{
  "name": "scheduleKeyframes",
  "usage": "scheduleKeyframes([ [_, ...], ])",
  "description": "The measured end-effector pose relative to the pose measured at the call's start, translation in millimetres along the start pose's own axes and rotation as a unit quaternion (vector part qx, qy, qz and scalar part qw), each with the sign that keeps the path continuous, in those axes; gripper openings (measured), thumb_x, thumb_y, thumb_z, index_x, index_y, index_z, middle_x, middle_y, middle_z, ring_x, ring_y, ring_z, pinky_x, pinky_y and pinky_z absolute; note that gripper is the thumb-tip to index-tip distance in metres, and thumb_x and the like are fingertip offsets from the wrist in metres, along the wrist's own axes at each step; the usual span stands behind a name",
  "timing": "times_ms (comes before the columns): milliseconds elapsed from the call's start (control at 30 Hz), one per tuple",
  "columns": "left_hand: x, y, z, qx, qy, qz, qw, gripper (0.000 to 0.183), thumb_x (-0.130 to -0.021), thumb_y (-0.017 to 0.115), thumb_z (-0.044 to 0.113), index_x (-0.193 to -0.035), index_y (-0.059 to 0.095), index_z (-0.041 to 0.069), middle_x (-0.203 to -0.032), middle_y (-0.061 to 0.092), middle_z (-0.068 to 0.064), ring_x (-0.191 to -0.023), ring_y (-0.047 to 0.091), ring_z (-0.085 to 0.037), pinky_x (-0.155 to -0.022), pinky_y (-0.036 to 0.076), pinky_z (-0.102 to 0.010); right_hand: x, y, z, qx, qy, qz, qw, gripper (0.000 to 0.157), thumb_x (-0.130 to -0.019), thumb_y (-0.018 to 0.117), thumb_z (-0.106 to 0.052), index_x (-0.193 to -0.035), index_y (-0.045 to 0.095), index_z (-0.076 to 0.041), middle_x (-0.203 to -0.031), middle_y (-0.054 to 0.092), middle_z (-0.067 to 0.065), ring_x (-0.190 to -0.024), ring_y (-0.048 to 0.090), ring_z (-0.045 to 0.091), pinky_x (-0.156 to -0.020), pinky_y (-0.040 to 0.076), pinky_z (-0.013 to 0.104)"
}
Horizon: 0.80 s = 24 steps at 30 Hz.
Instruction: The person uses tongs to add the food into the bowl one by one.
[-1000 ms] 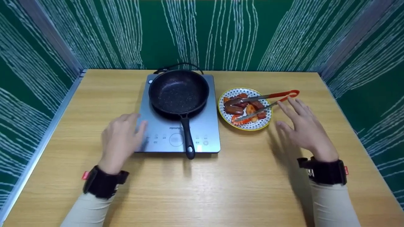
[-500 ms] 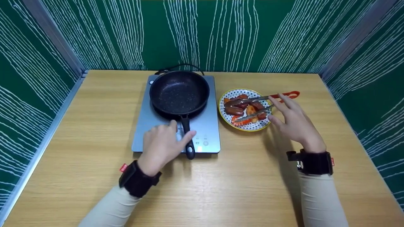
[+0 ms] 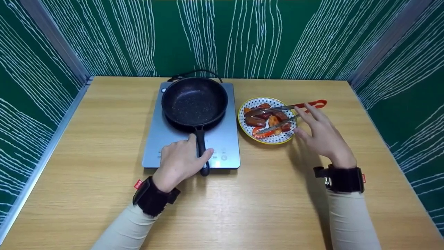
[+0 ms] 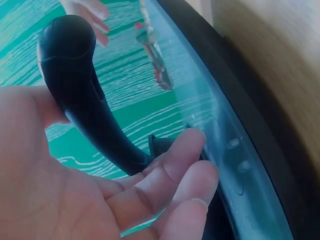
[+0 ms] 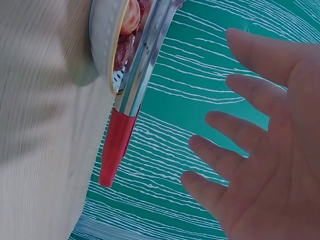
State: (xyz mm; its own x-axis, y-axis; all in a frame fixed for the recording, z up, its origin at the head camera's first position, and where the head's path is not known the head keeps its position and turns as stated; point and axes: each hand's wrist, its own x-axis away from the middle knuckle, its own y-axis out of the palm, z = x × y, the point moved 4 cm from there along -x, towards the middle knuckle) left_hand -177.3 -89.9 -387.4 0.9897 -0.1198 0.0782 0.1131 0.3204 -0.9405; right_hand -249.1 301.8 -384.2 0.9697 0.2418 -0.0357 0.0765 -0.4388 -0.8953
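Note:
A black frying pan [image 3: 195, 100] sits on the silver induction cooktop [image 3: 156, 146]. My left hand [image 3: 182, 159] is at its handle [image 4: 92, 105], thumb lying across it and bent fingers close along the other side. To the right, a dotted plate [image 3: 248, 132] with a yellow rim bears browned pieces of food [image 3: 256, 121] and a red slice [image 3: 262, 133]. Metal tongs with red handle ends [image 3: 317, 103] lie across the plate, arms spread. Above the tongs hovers my right hand [image 3: 326, 139]; its fingers are spread, apart from the tongs in the right wrist view.
Behind the pan a black cord [image 3: 203, 71] runs along the back of the cooktop. The wooden table [image 3: 249, 201] reaches to green walls [image 3: 242, 41] with white streaks at the back and both sides.
My left hand has come rightward from the cooktop's left side to the pan handle. My right hand has shifted left over the tongs. Pan, plate and tongs stay in place.

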Motion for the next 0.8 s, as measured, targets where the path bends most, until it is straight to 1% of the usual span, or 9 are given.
scheduleKeyframes([
  [133,0.0,-1.7,-3.6,0.016,0.002,-0.009,0.9998,0.045,-0.102,0.058,0.06,-0.102,0.057,0.015,-0.077,0.063,-0.001,-0.07,0.061,-0.026,-0.064,0.044,-0.042,1,0.3,1,0.003,-0.013,0.002,1.0,0.07,-0.106,0.066,-0.026,-0.167,0.032,-0.019,-0.176,0.013,0.017,-0.158,0.014,0.052,-0.117,0.019,0.077],
  [400,0.4,-5.6,-16.1,0.03,0.003,-0.023,0.9993,0.039,-0.102,0.055,0.048,-0.111,0.057,0.01,-0.082,0.063,-0.005,-0.069,0.06,-0.026,-0.06,0.042,-0.039,2,0.9,0,0.003,0.006,-0.01,1.0,0.072,-0.107,0.066,-0.027,-0.168,0.029,-0.023,-0.177,0.01,0.014,-0.16,0.01,0.049,-0.118,0.018,0.076],
  [567,1.2,-10.1,-25.9,0.037,0.005,-0.031,0.9988,0.037,-0.102,0.056,0.043,-0.116,0.057,0.009,-0.085,0.062,-0.007,-0.07,0.06,-0.026,-0.06,0.042,-0.038,1,1.7,-1,0.002,0.013,-0.013,1.0,0.073,-0.107,0.066,-0.03,-0.169,0.028,-0.026,-0.177,0.01,0.013,-0.161,0.01,0.048,-0.116,0.02,0.077],
  [733,2.3,-16.0,-34.6,0.036,0.015,-0.036,0.9986,0.04,-0.102,0.057,0.041,-0.121,0.058,0.005,-0.086,0.063,-0.009,-0.071,0.061,-0.027,-0.06,0.042,-0.037,1,0.8,-2,0.0,0.015,-0.014,1.0,0.074,-0.107,0.065,-0.033,-0.169,0.025,-0.029,-0.177,0.01,0.014,-0.16,0.01,0.048,-0.116,0.021,0.078],
  [800,2.2,-18.4,-37.3,0.036,0.018,-0.04,0.9984,0.04,-0.102,0.057,0.04,-0.121,0.059,0.005,-0.086,0.063,-0.009,-0.072,0.061,-0.027,-0.06,0.042,-0.037,1,-0.2,-3,0.0,0.014,-0.013,1.0,0.074,-0.107,0.065,-0.032,-0.169,0.025,-0.028,-0.177,0.01,0.014,-0.16,0.01,0.048,-0.116,0.02,0.078],
])
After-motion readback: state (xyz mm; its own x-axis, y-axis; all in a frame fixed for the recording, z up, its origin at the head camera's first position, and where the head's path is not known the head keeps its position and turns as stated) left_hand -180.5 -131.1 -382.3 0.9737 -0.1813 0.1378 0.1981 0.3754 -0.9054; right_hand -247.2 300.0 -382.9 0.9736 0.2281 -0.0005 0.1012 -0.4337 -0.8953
